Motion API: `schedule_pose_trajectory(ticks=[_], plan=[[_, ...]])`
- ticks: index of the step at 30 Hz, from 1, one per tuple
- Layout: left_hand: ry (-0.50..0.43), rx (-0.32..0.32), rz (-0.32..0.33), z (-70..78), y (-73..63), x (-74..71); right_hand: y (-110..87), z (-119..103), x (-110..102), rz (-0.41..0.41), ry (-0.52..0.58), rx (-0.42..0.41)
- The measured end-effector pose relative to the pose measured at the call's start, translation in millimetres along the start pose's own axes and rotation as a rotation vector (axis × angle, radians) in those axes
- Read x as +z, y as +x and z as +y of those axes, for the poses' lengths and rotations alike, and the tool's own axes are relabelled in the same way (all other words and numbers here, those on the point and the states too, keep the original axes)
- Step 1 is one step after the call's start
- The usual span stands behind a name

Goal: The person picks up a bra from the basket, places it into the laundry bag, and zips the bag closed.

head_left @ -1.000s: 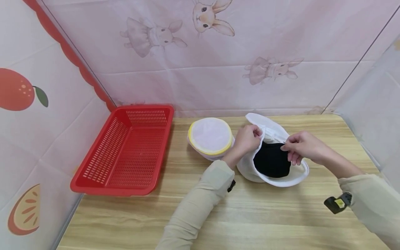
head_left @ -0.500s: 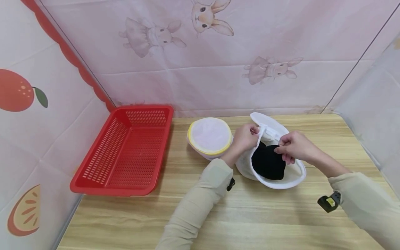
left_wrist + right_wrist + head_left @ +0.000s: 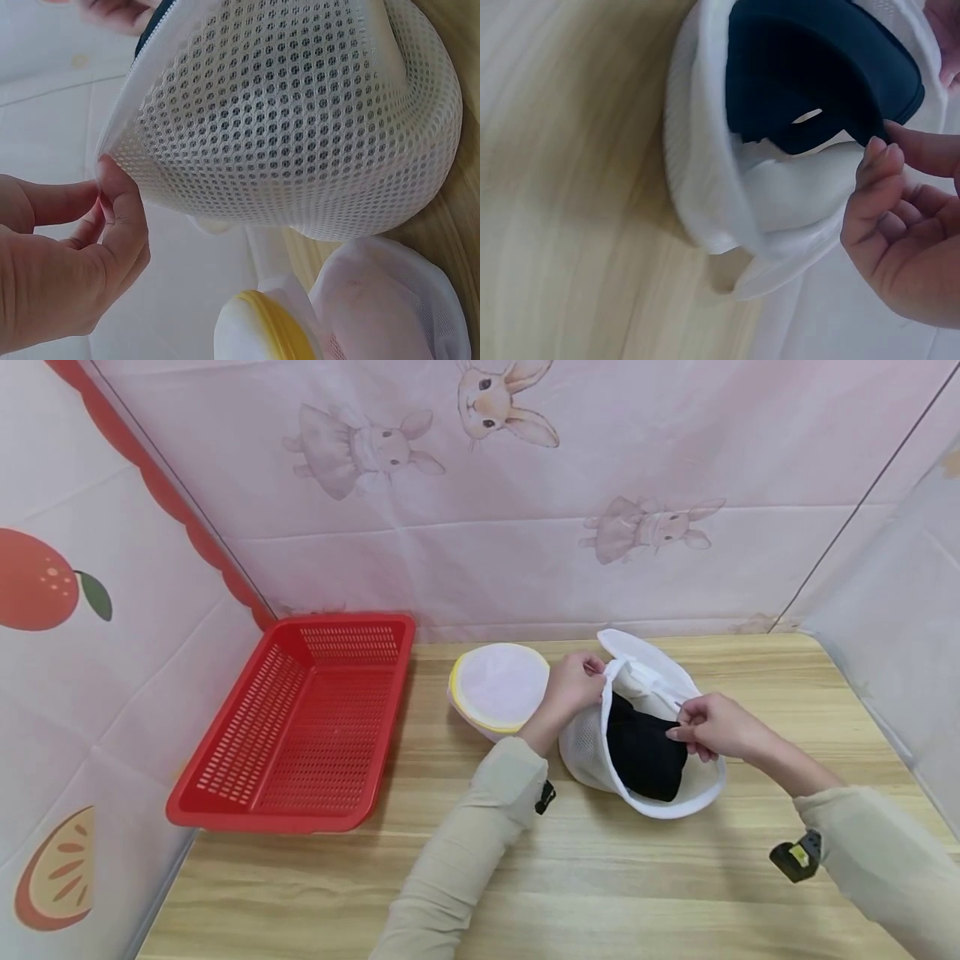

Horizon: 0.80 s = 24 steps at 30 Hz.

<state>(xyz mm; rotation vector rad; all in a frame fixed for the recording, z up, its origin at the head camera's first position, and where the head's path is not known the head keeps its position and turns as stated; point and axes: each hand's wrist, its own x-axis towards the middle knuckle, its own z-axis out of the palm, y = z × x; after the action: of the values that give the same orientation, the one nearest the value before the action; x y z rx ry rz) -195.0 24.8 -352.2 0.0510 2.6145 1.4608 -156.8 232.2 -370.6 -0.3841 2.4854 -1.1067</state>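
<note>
Head view: white mesh wash bag (image 3: 592,752) lying open on the wooden table (image 3: 600,877), just right of the yellow-rimmed mesh bag (image 3: 501,687). Black garment (image 3: 643,752) sitting inside the white bag, partly out in the open. Left hand (image 3: 572,683) pinching the bag's edge on the side near the yellow-rimmed bag. Right hand (image 3: 716,727) pinching the far edge, fingers curled. Red plastic basket (image 3: 300,727) well to the left of the yellow-rimmed bag, nothing in it.

Left wrist view: left hand (image 3: 67,262) with thumb and fingers squeezed tight on the edge of the white mesh wash bag (image 3: 300,127). Yellow-rimmed mesh bag (image 3: 337,315) just below.

Right wrist view: right hand (image 3: 904,225) with fingertips (image 3: 881,154) at the bag's inner edge, touching the black garment (image 3: 817,60). Cannot tell for sure whether cloth or zipper is in the pinch.

Looks about half done: garment in, bag not closed, basket not filled.
</note>
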Motion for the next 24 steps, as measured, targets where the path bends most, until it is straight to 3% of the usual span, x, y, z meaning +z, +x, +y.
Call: schedule_pose_trajectory(ticks=[7,16,24], plan=[[-0.022,-0.025,-0.012,-0.8,-1.2,1.2,-3.5,4.8,-0.1,-0.012,0.048,0.015],[0.154,-0.036,-0.084,0.0,-8.6,-2.1,-6.9,-7.2,-5.7,-0.074,0.114,-0.037],[0.310,0.009,-0.160,-4.3,-18.9,-11.5,-7.7,-13.5,-11.5,-0.080,0.114,-0.045]])
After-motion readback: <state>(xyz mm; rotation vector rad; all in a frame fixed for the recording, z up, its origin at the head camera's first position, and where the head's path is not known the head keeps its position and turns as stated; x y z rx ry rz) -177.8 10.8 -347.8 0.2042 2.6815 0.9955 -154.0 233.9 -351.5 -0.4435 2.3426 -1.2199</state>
